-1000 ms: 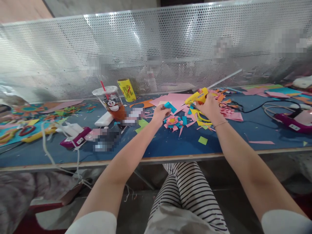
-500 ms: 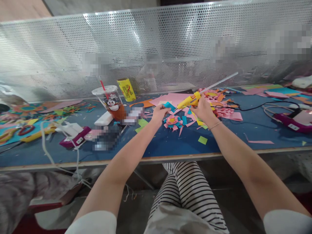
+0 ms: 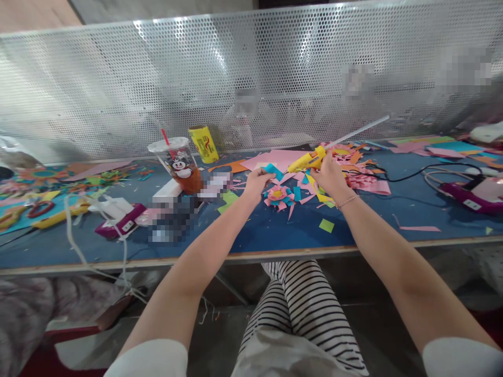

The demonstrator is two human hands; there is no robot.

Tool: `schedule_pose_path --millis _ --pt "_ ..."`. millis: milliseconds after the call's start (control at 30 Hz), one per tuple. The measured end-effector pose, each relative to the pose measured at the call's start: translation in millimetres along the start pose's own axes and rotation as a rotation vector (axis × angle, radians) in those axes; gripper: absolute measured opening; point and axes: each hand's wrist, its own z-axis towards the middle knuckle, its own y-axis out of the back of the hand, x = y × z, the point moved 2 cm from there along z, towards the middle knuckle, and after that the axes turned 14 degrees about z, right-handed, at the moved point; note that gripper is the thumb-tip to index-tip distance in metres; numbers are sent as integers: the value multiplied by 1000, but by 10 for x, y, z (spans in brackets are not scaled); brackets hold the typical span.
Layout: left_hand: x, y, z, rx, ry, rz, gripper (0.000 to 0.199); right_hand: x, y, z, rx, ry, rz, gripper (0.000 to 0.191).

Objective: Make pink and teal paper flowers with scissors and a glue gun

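My right hand (image 3: 329,175) is wrapped round a yellow hot glue gun (image 3: 308,160), its nozzle pointing left and down. A long translucent glue stick (image 3: 357,131) juts from its back end. Between the fingertips of my left hand (image 3: 259,181) is a small blue paper piece (image 3: 274,170), slightly left of the nozzle and apart from it. Just below both hands, a pink and blue paper flower (image 3: 278,193) with a yellow centre lies on the blue table (image 3: 267,235).
A plastic cup (image 3: 181,167) with a red straw stands left, near a yellow packet (image 3: 204,144). Purple power strips (image 3: 121,222) with cables lie at both sides. Pink paper flowers (image 3: 363,179) and scraps lie right. A perforated metal screen (image 3: 236,68) runs along the back.
The glue gun in my right hand has shifted slightly right, its nozzle drawing away from the blue paper piece. My left hand stays almost still.
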Motion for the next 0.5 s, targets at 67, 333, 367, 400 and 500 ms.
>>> schedule_pose_path --millis 67,333,367,400,500 --pt "-15 -2 -11 2 -2 -9 21 -1 8 -3 5 -12 -1 46" --pt "-94 1 -78 -7 53 -58 23 -21 34 16 -9 -53 -9 49" --pt "-100 4 -83 -5 54 -65 24 -60 53 35 -17 -68 -9 50" --pt "-106 7 -88 -2 52 -68 24 -120 82 58 -28 -84 -14 52" --pt "-116 9 -93 14 32 -66 23 -439 235 125 -74 -142 -33 51"
